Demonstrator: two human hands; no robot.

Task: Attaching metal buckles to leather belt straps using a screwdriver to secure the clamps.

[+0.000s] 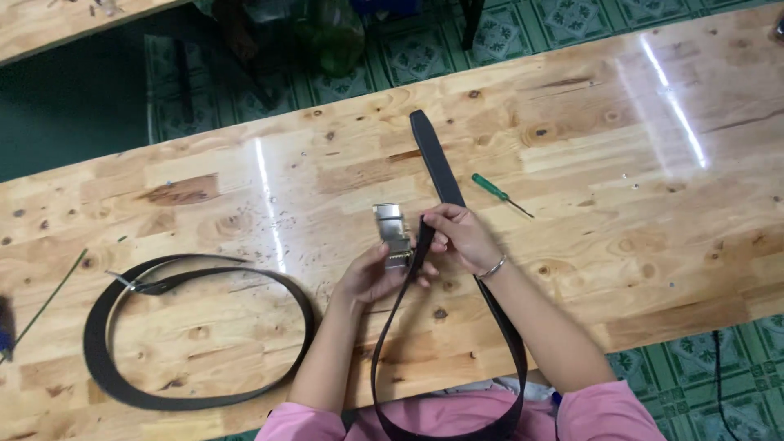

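Black and matte, a long narrow leather belt strap point(438, 167) is held near the middle of the frame. One end lies flat on the pale knotty wooden tabletop point(621, 147), its long axis running from the rounded tip at upper centre down and slightly rightward to the hands; from there the strap drops past the table's near edge and loops back up in a slim U at the bottom centre of the frame. The strap's other end is pinched upright between the closed fingers of the right hand point(460, 233). A silver rectangular metal buckle point(394, 234) is gripped by the closed fingers of the left hand point(374, 278), just left of the strap end and touching or nearly touching it; its long axis points up toward the top of the frame. A thin bracelet is worn on the right wrist.

A second dark belt point(196, 331) lies coiled in an oval at lower left. A small green-handled screwdriver point(500, 194) rests just right of the strap, its tip pointing lower right. Pink sleeves point(608, 412) are seen at the bottom edge.
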